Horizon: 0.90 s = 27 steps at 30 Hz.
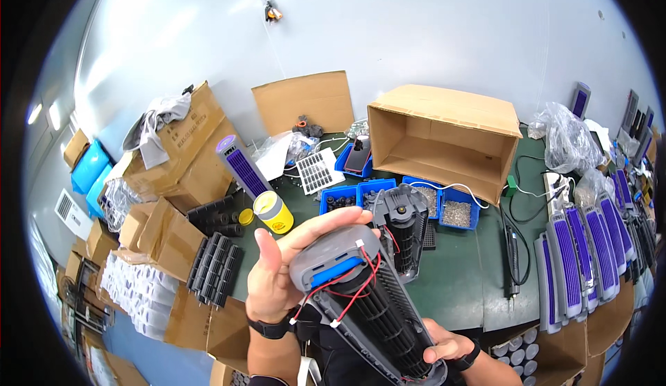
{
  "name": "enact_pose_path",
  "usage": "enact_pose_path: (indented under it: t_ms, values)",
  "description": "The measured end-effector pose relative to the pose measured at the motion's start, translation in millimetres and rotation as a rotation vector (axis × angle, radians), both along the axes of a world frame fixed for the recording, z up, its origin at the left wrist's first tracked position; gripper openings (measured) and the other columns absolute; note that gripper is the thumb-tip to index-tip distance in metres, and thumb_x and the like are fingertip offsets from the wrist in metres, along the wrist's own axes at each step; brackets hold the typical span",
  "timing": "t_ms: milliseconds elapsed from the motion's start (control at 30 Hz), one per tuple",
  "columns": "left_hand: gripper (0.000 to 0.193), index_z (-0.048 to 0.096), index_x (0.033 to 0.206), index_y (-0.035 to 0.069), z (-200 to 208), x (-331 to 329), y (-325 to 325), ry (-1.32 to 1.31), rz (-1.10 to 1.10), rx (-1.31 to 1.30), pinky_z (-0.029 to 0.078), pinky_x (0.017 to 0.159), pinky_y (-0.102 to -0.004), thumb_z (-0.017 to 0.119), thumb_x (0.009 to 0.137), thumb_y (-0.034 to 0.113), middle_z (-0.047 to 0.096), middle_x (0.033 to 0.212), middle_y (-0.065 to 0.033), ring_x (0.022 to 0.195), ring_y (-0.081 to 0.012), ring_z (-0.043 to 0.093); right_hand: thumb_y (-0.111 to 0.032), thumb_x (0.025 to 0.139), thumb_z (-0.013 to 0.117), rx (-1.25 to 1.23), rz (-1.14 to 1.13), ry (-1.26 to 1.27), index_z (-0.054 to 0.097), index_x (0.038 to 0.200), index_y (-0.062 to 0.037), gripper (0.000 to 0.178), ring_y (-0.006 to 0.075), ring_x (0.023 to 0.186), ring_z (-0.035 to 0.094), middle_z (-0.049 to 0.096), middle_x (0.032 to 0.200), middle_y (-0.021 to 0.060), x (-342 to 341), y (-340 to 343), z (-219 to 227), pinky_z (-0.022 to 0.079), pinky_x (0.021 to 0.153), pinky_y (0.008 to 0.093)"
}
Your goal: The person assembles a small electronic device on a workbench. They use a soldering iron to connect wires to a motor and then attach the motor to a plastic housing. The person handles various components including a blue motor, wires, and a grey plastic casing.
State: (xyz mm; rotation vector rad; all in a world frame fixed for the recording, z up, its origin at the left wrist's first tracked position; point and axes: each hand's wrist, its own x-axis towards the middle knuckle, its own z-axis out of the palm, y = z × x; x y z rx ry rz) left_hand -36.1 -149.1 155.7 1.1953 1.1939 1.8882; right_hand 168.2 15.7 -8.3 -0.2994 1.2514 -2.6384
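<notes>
My left hand (pixel 284 264) wraps the grey end cap (pixel 334 253) of a black slotted tower-fan core (pixel 378 313), with fingers over the cap's top. The cap has a blue insert, and red and white wires run down from it along the core. My right hand (pixel 444 348) grips the lower part of the same core from below. The core is held tilted above the green table (pixel 458 275). Just behind it, another black slotted fan part (pixel 406 230) stands on the table.
Blue bins of screws (pixel 454 212) sit in front of an open cardboard box (pixel 444 139). A yellow can (pixel 272 212) and a purple-fronted grey fan (pixel 241 165) stand at the left among cartons. Purple-and-grey fan panels (pixel 583 261) lie in a row at the right.
</notes>
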Motion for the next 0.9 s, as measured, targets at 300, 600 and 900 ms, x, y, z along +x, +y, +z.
enact_pose_path:
  t_ms: [300, 600, 900]
  values:
    - [0.077, 0.056, 0.146, -0.003, 39.1, -3.3, -14.5, 0.969, 0.282, -0.467, 0.050, 0.101, -0.0416, 0.066, 0.097, 0.055, 0.061, 0.130, -0.0242, 0.116, -0.0348, 0.063, -0.037, 0.085, 0.090, 0.493, -0.313, 0.177, 0.042, 0.155, 0.0064, 0.096, 0.0247, 0.139, 0.051, 0.055, 0.150, 0.0166, -49.4, 7.9, -18.5, 0.038, 0.118, 0.0410]
    - [0.069, 0.051, 0.147, -0.004, 5.3, -16.1, -17.2, 1.168, 0.213, -0.503, 0.049, 0.101, -0.0453, 0.065, 0.100, 0.044, 0.053, 0.131, -0.0264, 0.115, -0.0417, 0.058, -0.035, 0.072, 0.099, 0.759, -0.581, 0.299, 0.054, 0.147, 0.0024, 0.095, 0.0251, 0.127, 0.064, 0.065, 0.141, 0.0189, -92.1, -7.6, -44.6, 0.048, 0.109, 0.0391]
    - [0.081, 0.056, 0.145, -0.005, 4.5, -21.7, -23.9, 1.159, 0.353, -0.319, 0.050, 0.099, -0.0426, 0.057, 0.100, 0.063, 0.057, 0.131, -0.0254, 0.114, -0.0375, 0.062, -0.040, 0.068, 0.099, 0.762, -0.650, 0.373, 0.058, 0.144, 0.0015, 0.096, 0.0291, 0.126, 0.066, 0.066, 0.139, 0.0182, -101.1, 1.3, -41.5, 0.050, 0.109, 0.0405]
